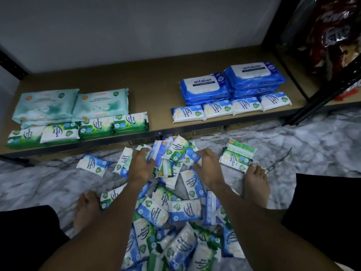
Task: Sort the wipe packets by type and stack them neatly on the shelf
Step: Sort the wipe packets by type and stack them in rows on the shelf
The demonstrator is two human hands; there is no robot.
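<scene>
wipe packets [183,210] lie in a loose heap on the marbled floor [312,137] just in front of the shelf [156,90], green pine ones and blue ones mixed together; the left hand [139,165] and the right hand [207,165] both reach into the end of the heap nearest the shelf edge; the left fingers are bent down among the packets beside an upright blue-and-white one, and whether they grip anything cannot be told; the right fingers curl over a blue packet [192,155], but a firm hold on it cannot be made out either; on the shelf, at its left end, sit mint-coloured packs [48,106] with green pine packets [97,126] stacked along the front edge; toward the shelf's right end stand blue antabax packs [207,87] in two piles, with a row of small blue packets [218,109] in front of them; a single blue packet [93,165] lies on the floor below the shelf's left half, apart from the heap; two green packets [237,155] lie below its right half; bare feet [256,184] rest on the floor either side of the heap.
</scene>
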